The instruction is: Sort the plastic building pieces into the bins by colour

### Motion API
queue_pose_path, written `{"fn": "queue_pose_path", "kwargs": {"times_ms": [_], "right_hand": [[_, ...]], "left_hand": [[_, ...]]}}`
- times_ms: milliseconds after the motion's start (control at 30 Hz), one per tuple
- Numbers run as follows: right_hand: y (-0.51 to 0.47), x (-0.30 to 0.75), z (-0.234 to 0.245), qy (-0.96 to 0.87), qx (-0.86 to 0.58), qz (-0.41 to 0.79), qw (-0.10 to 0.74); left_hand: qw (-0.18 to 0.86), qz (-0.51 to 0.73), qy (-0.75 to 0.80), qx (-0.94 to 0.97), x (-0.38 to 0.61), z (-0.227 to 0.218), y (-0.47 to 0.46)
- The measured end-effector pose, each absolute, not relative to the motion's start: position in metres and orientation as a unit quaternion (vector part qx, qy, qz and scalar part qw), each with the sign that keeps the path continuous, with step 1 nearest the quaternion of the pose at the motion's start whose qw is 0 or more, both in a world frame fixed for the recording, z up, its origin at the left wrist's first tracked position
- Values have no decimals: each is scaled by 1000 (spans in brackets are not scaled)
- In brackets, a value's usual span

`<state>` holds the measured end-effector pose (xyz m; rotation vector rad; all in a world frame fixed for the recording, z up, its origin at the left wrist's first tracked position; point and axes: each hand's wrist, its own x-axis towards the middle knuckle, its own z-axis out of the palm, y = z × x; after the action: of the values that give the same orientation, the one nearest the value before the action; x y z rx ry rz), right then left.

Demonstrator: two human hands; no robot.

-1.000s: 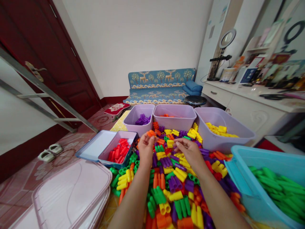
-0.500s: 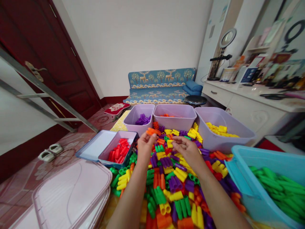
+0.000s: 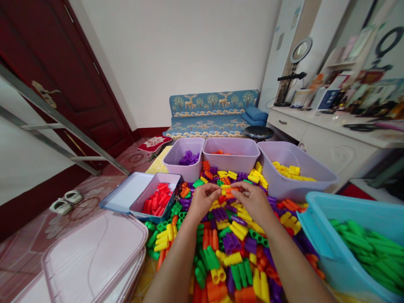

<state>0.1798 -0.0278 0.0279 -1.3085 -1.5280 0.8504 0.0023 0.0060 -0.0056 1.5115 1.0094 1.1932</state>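
Observation:
My left hand [image 3: 202, 203] is over the middle of a heap of plastic tube-shaped building pieces [image 3: 239, 230], its fingers curled together. What they hold, if anything, is hidden. Facing it, my right hand [image 3: 253, 201] pinches what looks like an orange building piece [image 3: 232, 193] between thumb and fingers. A yellow piece [image 3: 225, 188] shows between the two hands; I cannot tell whether it is held or lies on the heap. The heap mixes green, yellow, purple, orange and red pieces, many joined side by side.
Behind the heap stand lilac bins with purple pieces [image 3: 189, 158], orange pieces [image 3: 219, 152] and yellow pieces [image 3: 292, 171]. A blue bin [image 3: 328, 244] of green pieces is at right. Left are a box of red pieces [image 3: 157, 200] and stacked lids [image 3: 94, 256].
My left hand has come down and right, towards my right hand. The orange piece that stuck up from its fingers no longer shows there. Orange now shows at my right fingertips.

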Motion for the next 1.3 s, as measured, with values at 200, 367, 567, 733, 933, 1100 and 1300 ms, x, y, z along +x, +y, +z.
{"fn": "queue_pose_path", "kwargs": {"times_ms": [200, 367, 567, 733, 933, 1100, 1300], "right_hand": [[-39, 200, 49, -690, -511, 372, 351], [-40, 199, 58, -611, -485, 414, 469], [-37, 195, 66, -515, -415, 361, 657], [-25, 219, 36, -609, -609, 256, 440], [-21, 218, 7, -703, -654, 161, 229], [-25, 197, 10, -737, -624, 157, 207], [-24, 182, 6, -711, -537, 303, 338]], "left_hand": [[417, 530, 484, 557, -2, -20, 14], [415, 523, 488, 562, -1, -24, 15], [391, 504, 503, 583, -2, -22, 14], [145, 434, 597, 658, -2, -7, 3], [105, 336, 649, 674, 1, 0, -7], [241, 335, 521, 747, 0, -5, -5], [305, 354, 455, 758, 3, -4, -4]]}}
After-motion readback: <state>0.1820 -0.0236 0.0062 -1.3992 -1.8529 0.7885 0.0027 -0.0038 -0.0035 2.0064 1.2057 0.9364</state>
